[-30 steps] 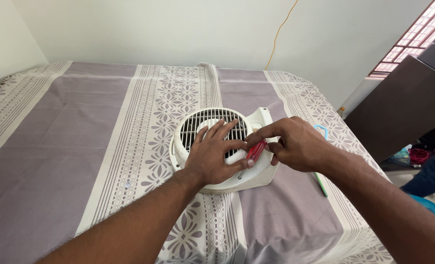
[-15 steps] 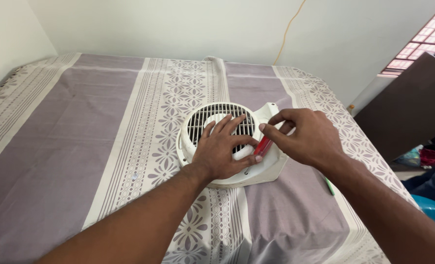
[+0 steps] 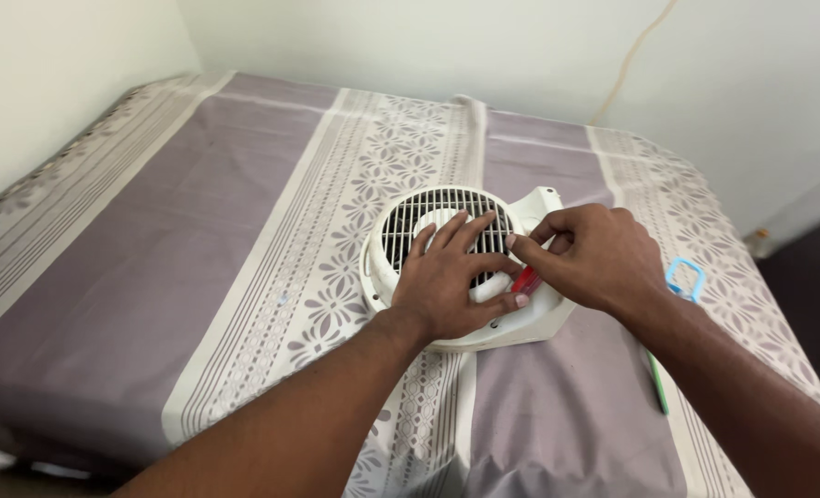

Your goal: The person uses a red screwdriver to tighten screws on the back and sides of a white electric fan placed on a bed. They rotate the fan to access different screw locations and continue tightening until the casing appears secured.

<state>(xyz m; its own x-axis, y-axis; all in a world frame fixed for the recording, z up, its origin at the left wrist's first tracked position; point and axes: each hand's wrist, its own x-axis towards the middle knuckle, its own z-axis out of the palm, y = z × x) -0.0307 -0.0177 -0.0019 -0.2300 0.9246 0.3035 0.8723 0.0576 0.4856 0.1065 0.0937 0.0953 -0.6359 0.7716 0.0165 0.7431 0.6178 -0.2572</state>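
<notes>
Head view: left hand [image 3: 451, 290] lay flat, fingers spread, on white fan housing [image 3: 539, 323] resting on bed [image 3: 152, 258]. Right hand [image 3: 594, 258] pinched red-handled tool [image 3: 526, 279] against housing.

Pale walls [image 3: 428, 37]; bed [image 3: 152, 277] with purple-grey floral-banded sheet; yellowish cord [image 3: 633, 55] down wall; soft daylight.
</notes>
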